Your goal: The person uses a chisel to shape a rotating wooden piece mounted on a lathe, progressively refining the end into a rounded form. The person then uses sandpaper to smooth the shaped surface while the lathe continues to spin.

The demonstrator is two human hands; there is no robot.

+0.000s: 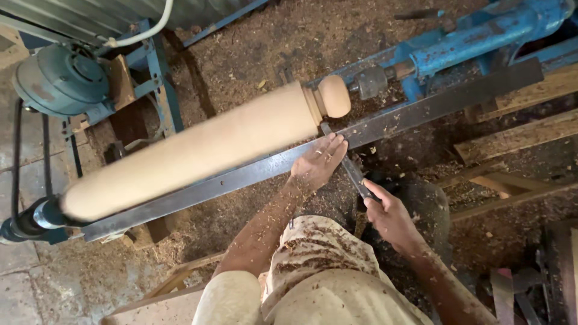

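A long pale wooden spindle (192,150) lies across a blue wood lathe (475,36), running from about eight o'clock to two o'clock in the head view, its surface blurred. At its two o'clock end it narrows into a groove and a rounded knob (334,95), which meets the lathe's tailstock centre (370,81). Just below the spindle runs a dark steel tool rest bar (397,120), parallel to it.

The left hand (316,162) lies flat on the bar at the centre, fingers extended and close together, pressing down on the blade of a turning chisel (349,165). The chisel tip points toward eleven o'clock into the groove beside the knob. The right hand (385,210), at about four o'clock from the left, is closed around the chisel's handle end.

Wood shavings (253,54) cover the floor, and they cling to the person's apron (313,265). A grey-blue motor (57,78) sits at ten o'clock.
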